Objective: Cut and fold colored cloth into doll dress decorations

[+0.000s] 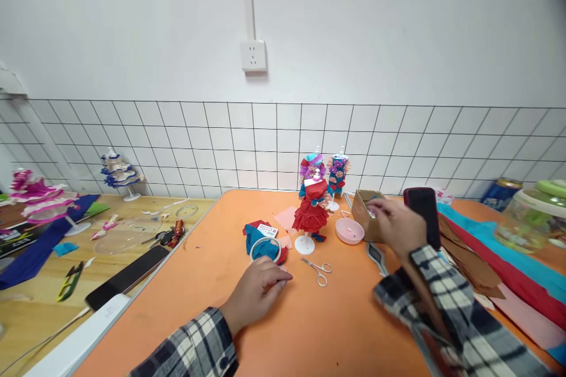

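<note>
My left hand [259, 290] rests on the orange table [212, 300] with its fingers curled loosely, just below a roll of clear tape [265, 249] and blue and red fabric scraps. My right hand [395, 225] reaches into a small cardboard box [363, 207], fingers pinched on something small I cannot make out. A doll stand dressed in red fabric [311, 212] rises between the hands. Small scissors [317, 270] lie near my left hand. A pink round lid [349, 231] sits beside the box.
A second dressed doll [338, 175] stands behind the first. A dark phone [423, 215] leans upright by my right wrist. Coloured paper sheets [495, 271] and a plastic jar [530, 218] lie right. The wooden table [26, 312] at left holds more dolls, keys and a phone.
</note>
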Motion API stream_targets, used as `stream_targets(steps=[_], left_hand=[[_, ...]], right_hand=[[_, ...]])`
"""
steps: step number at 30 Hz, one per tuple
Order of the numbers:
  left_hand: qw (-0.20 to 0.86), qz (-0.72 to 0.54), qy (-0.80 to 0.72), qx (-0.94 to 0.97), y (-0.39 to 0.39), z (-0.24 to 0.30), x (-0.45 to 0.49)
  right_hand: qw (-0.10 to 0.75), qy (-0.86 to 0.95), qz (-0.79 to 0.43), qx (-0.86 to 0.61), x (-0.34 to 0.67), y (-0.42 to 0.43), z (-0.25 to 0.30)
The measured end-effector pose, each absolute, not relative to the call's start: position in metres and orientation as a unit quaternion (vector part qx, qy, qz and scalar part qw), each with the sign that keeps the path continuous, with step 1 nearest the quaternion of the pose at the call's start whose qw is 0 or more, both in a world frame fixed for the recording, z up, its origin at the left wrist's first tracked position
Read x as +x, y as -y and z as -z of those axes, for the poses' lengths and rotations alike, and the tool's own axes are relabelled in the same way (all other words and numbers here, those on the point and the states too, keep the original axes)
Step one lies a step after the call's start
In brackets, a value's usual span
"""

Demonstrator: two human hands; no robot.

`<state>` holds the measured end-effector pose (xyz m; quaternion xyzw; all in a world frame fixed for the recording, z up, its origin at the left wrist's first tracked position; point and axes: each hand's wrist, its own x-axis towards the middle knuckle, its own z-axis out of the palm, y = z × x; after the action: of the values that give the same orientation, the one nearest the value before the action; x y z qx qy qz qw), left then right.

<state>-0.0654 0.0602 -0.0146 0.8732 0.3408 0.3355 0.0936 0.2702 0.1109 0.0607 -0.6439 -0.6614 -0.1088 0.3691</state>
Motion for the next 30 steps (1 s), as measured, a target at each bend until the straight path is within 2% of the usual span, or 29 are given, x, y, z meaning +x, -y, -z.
stream_targets(steps=[1,4,6,8,11,13,15,20,23,26,30], left_hand=[[0.092,-0.333,-0.336,0.876,-0.060,0.014,-0.064],[0.085,-0.330,-0.325,0.882,-0.058,0.012,-0.063],[0.083,-0.326,-0.325,0.884,-0.058,0.011,-0.064],[0.083,-0.322,-0.328,0.884,-0.058,0.012,-0.065],[0.087,-0.318,-0.327,0.885,-0.057,0.014,-0.065],[0.091,-0.313,-0.315,0.891,-0.056,0.014,-0.063],[0.094,-0.310,-0.299,0.898,-0.054,0.014,-0.061],[0.111,-0.310,-0.294,0.897,-0.049,0.010,-0.056],[0.120,-0.312,-0.290,0.897,-0.046,0.009,-0.055],[0.124,-0.315,-0.279,0.899,-0.045,0.009,-0.053],[0.128,-0.317,-0.270,0.900,-0.044,0.008,-0.052]], right_hand=[[0.359,0.628,0.136,-0.677,0.284,-0.121,-0.069],[0.214,0.630,0.117,-0.737,0.311,-0.144,-0.077],[0.157,0.638,0.101,-0.747,0.320,-0.146,-0.072],[0.185,0.611,0.088,-0.764,0.326,-0.140,-0.062],[0.301,0.543,0.059,-0.781,0.336,-0.120,-0.044],[0.339,0.522,0.035,-0.782,0.345,-0.105,-0.028],[0.324,0.543,-0.013,-0.774,0.355,-0.093,-0.012],[0.204,0.633,-0.152,-0.732,0.365,-0.075,0.022],[0.149,0.628,-0.186,-0.741,0.354,-0.073,0.031],[0.132,0.586,-0.198,-0.775,0.344,-0.076,0.034],[0.159,0.557,-0.251,-0.775,0.342,-0.080,0.042]])
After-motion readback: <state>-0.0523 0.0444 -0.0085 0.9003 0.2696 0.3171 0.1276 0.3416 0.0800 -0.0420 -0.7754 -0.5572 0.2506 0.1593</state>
